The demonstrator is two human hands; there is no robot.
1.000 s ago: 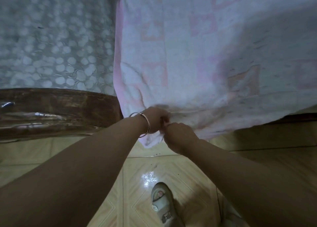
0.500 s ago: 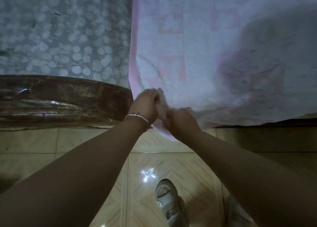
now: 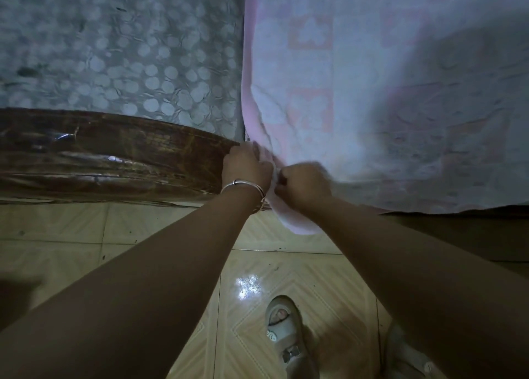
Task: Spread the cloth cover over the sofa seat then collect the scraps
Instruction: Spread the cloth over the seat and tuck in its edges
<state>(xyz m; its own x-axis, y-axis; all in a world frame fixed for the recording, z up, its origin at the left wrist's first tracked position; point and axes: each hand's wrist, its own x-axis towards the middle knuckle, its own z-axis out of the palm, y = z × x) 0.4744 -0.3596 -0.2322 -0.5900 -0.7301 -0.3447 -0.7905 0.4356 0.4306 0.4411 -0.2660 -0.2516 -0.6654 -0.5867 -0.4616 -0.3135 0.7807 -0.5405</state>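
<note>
Floor: glossy beige tiles (image 3: 143, 235) with diamond lines and one bright glare spot. Sofa seat (image 3: 114, 63): grey cushion, crinkled, pale round-dot pattern, left half bare. Front rail (image 3: 114, 155): dark, worn, curved wood. Cloth cover (image 3: 372, 92): soft pink-and-white fabric with square motifs, lying over the right part of the seat, its near-left corner hanging past the rail. Left hand (image 3: 246, 167): fingers curled, gripping that corner at the rail; silver bangle (image 3: 243, 185) on the wrist. Right hand (image 3: 303, 181): fist closed on the same corner, just beside the left. Grey sandal (image 3: 283, 330) below.
</note>
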